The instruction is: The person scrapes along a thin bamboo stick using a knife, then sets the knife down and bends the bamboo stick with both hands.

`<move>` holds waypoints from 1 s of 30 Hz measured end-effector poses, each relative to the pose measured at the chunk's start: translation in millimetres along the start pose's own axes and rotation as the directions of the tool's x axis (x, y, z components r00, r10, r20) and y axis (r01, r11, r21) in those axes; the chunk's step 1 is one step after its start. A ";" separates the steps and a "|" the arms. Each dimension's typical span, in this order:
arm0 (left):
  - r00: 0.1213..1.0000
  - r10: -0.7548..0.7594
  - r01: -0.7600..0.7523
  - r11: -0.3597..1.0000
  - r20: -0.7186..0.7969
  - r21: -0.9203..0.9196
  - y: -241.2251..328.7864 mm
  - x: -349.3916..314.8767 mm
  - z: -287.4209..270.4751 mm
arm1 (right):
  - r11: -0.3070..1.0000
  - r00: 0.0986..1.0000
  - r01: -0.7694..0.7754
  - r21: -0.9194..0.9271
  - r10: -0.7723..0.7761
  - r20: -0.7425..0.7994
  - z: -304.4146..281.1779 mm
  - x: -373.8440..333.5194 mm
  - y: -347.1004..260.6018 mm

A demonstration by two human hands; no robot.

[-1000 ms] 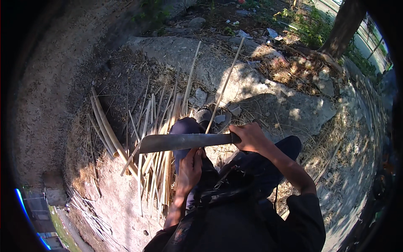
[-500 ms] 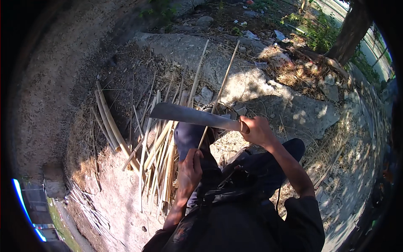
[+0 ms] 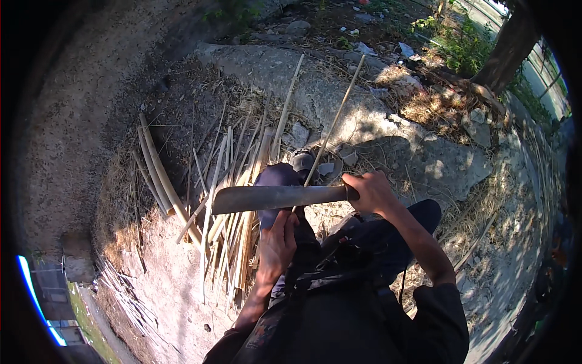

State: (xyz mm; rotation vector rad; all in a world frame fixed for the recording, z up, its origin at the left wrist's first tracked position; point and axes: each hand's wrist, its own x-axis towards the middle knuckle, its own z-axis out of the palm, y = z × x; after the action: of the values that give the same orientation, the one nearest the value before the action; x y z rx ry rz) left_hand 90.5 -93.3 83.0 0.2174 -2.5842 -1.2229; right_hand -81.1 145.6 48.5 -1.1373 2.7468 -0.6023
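Note:
My right hand (image 3: 371, 193) is closed round the handle of a machete (image 3: 273, 198), whose broad blade points left across my knee. Between the fingers of my left hand (image 3: 277, 244) is the near end of a thin bamboo strip (image 3: 335, 123), which slants away up and to the right. The blade crosses over this strip just beyond my left fingers; whether it touches the strip I cannot tell. Left of my leg lies a pile of split bamboo strips (image 3: 242, 255), partly hidden behind the blade and my knee.
Thicker bamboo poles (image 3: 159, 167) lie left of the pile. More thin strips (image 3: 128, 297) are on the ground at lower left. A large stone slab (image 3: 424, 161) and dry grass are ahead to the right, with a tree trunk (image 3: 509, 51) at the far right.
The machete's blade has come nearer to my left hand and lies more level. The far end of the bamboo strip has swung right.

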 end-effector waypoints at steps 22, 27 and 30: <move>0.971 -0.155 0.165 0.985 0.185 -0.041 -22.3 -28.0 -42.5 | 0.795 0.865 -0.121 0.595 0.378 -0.329 -16.2 -1.1 26.2; 0.931 -0.214 0.204 0.977 0.295 0.065 -27.4 -33.2 -58.9 | 0.697 0.754 -0.226 0.680 0.567 -0.331 -35.8 -10.7 26.2; 0.928 -0.189 0.183 0.982 0.322 0.050 -31.4 -37.6 -61.0 | 0.597 0.694 -0.143 0.789 0.629 -0.350 -29.7 -14.0 36.4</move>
State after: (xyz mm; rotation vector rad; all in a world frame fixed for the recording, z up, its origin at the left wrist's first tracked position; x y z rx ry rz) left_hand 145.5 -148.5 88.8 0.2934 -2.9153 -1.4036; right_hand -102.3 188.2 60.4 -0.0677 2.5428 -2.0102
